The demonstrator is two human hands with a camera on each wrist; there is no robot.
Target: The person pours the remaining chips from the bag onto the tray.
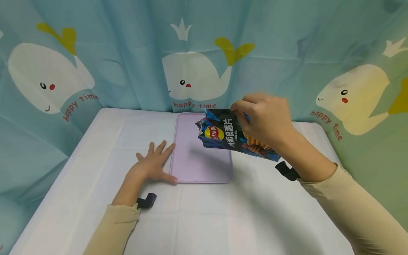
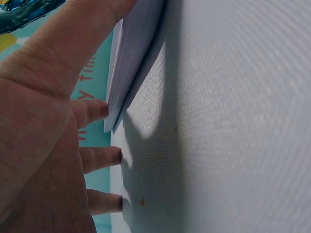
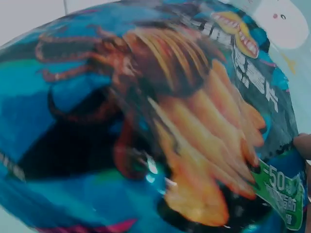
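Observation:
My right hand (image 1: pixel 266 117) pinches the upper edge of a dark blue potato chip bag (image 1: pixel 226 129). The bag hangs tilted in the air above a pale purple tray (image 1: pixel 204 168), its torn, crumpled end toward the left. Printed chips fill much of the bag's front (image 3: pixel 189 97) in the right wrist view, with fingertips (image 3: pixel 302 145) at its right edge. With fingers spread, my left hand (image 1: pixel 153 164) rests at the tray's left side, thumb at the near left corner. In the left wrist view, that hand (image 2: pixel 43 116) lies along the tray's rim (image 2: pixel 133 43).
A white cloth (image 1: pixel 197 226) covers the table under the tray. Behind it hangs a blue-green curtain (image 1: pixel 134 53) printed with white whales. Black wrist mounts (image 1: pixel 147 201) sit at both cuffs. Small specks (image 2: pixel 142 202) dot the cloth near the left hand.

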